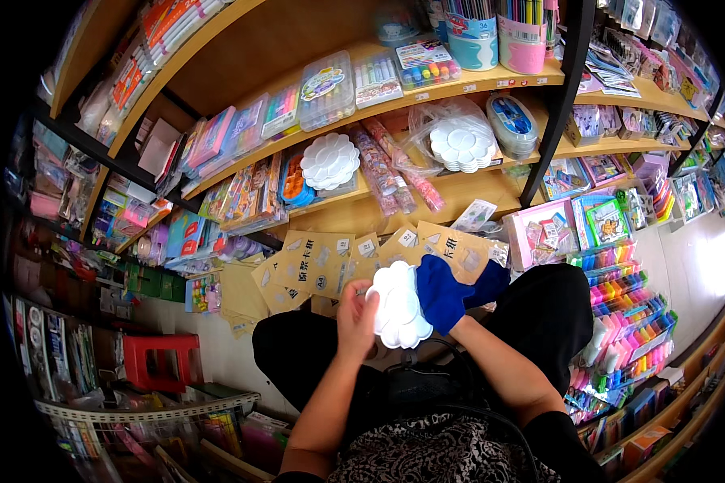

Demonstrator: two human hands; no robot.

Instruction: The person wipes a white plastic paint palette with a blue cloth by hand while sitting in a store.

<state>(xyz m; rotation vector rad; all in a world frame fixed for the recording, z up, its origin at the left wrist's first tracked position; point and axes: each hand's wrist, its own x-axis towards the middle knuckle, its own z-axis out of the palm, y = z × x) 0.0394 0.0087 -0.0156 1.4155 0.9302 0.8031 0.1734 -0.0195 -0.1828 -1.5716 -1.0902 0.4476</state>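
A white plastic flower-shaped paint palette (399,305) is in my left hand (357,317), thumb on its face and fingers at its left edge. My right hand (453,302) is hidden under a dark blue cloth (440,290), which touches the palette's right edge; part of the cloth hangs over to the right. On the shelf ahead lie more white flower-shaped palettes (330,161) at the left, and a stack of them (463,143) partly in clear plastic wrap further right. Rolls of patterned film (386,175) stand between the two.
Kraft paper packets (314,262) spread below the wooden shelf (350,199). Marker sets (327,87) line the shelf above. At the right are bright packs of coloured clay or pens (628,302) and a black upright post (559,102). A red plastic stool (162,362) stands at the left, near a wire rack (151,413).
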